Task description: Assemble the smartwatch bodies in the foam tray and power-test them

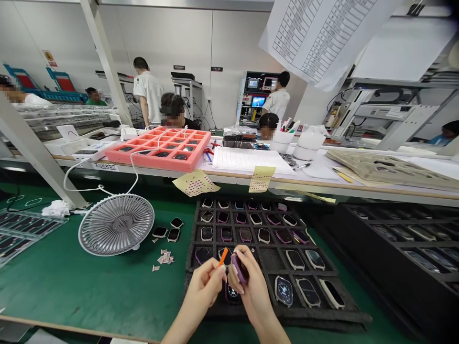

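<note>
My left hand (208,283) pinches an orange stick-like tool (224,256), its end pointing up. Just to its right, my right hand (251,279) has its fingers wrapped round a purple watch case (239,268), held tilted on its side. Both hands are over the front left part of a black foam tray (287,313), which holds several watches in rows of compartments. Beneath the hands, a watch with a lit dial (232,294) is partly hidden. A second lit watch (284,290) lies in the front row to the right.
On the green mat (107,291) are a grey fan (120,223), several loose watches (173,234) and small pale pieces (165,258). Another black tray (362,248) stands right. The shelf behind carries a pink tray (158,162) and papers (251,159). People are beyond.
</note>
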Demonstrator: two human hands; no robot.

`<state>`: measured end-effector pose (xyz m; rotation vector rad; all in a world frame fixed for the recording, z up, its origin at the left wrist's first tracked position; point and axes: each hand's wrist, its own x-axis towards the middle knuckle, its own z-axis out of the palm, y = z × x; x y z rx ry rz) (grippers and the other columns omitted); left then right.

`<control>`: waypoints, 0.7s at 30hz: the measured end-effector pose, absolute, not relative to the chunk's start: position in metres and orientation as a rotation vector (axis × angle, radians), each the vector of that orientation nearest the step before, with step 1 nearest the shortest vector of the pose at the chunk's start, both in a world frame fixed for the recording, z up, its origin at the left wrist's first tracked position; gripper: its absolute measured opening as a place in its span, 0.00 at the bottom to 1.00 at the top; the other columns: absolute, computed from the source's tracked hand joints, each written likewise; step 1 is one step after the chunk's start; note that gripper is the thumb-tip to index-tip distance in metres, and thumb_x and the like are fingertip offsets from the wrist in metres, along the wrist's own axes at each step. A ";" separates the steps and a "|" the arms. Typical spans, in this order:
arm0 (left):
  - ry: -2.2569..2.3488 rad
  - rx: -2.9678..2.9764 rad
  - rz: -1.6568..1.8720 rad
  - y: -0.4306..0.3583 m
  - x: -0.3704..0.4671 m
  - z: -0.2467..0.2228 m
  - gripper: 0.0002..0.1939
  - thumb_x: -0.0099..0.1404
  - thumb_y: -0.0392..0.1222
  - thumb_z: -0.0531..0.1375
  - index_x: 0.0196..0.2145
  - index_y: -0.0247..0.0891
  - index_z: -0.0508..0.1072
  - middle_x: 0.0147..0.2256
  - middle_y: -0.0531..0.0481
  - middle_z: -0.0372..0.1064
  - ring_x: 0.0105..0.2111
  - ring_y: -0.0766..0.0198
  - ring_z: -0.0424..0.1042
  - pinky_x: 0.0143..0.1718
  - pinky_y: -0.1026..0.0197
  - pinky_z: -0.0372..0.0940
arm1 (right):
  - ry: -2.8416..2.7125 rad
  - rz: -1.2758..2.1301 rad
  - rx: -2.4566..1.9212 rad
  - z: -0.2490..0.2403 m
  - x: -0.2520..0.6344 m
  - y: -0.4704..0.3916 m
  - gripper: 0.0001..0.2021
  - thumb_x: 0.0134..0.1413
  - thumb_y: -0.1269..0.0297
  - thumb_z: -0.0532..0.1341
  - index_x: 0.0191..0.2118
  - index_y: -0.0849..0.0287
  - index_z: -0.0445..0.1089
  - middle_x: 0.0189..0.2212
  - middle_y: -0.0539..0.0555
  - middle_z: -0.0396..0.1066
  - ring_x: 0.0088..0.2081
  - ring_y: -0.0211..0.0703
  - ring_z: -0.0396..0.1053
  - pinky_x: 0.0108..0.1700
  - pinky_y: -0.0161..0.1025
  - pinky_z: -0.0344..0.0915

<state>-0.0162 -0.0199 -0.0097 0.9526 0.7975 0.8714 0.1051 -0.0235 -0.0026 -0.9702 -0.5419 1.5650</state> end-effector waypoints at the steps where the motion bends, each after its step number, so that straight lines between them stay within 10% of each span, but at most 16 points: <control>1: 0.811 1.006 0.885 -0.019 -0.015 -0.007 0.26 0.58 0.63 0.58 0.26 0.36 0.60 0.17 0.59 0.51 0.16 0.74 0.49 0.18 0.70 0.51 | -0.558 1.513 -1.035 -0.003 0.104 -0.025 0.14 0.53 0.52 0.62 0.37 0.55 0.60 0.16 0.42 0.52 0.15 0.29 0.48 0.17 0.27 0.47; 4: 0.872 1.154 0.908 -0.019 -0.009 -0.006 0.23 0.61 0.59 0.58 0.25 0.34 0.60 0.22 0.53 0.58 0.23 0.71 0.59 0.26 0.69 0.56 | -0.696 1.392 -1.175 -0.003 0.098 -0.030 0.18 0.50 0.50 0.63 0.41 0.54 0.62 0.25 0.47 0.60 0.21 0.32 0.56 0.19 0.28 0.54; 12: 1.045 0.981 0.948 -0.012 -0.040 -0.029 0.28 0.56 0.68 0.55 0.26 0.37 0.57 0.19 0.60 0.42 0.16 0.75 0.41 0.15 0.71 0.40 | -0.959 0.893 -1.427 -0.008 0.162 -0.014 0.19 0.56 0.46 0.56 0.44 0.55 0.59 0.33 0.51 0.63 0.23 0.36 0.60 0.25 0.34 0.59; 21: 1.563 1.446 0.893 0.006 -0.099 -0.063 0.26 0.59 0.65 0.51 0.23 0.37 0.58 0.22 0.55 0.49 0.22 0.68 0.51 0.23 0.67 0.51 | -1.616 0.624 -1.946 -0.032 0.233 -0.009 0.15 0.55 0.53 0.51 0.37 0.55 0.69 0.35 0.55 0.71 0.40 0.53 0.66 0.45 0.51 0.59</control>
